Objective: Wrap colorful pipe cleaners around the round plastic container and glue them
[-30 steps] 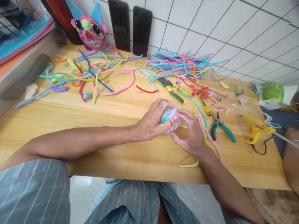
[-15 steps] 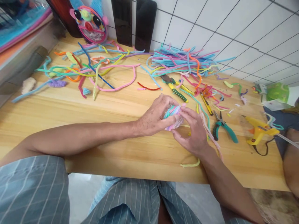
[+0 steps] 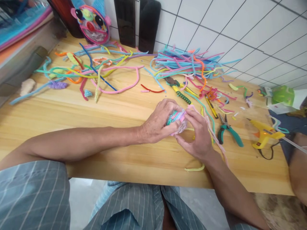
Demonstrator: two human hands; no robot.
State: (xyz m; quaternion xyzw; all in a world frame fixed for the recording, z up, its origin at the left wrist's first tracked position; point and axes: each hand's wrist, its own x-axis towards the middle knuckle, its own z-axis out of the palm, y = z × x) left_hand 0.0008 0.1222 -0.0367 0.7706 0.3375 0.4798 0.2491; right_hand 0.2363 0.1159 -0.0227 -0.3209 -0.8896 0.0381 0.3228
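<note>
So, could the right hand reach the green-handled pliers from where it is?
Probably yes. The green-handled pliers lie on the table just beside the right hand, only loose strands between; but it would first have to let go of the pipe-cleaner bundle.

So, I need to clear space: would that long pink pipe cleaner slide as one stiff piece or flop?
Probably bendy: the pink pipe cleaner lies in a loose loop on the wooden table. Likely light, being thin and fuzzy. It shouldn't roll, but may snag the dark blue strand it crosses.
</note>
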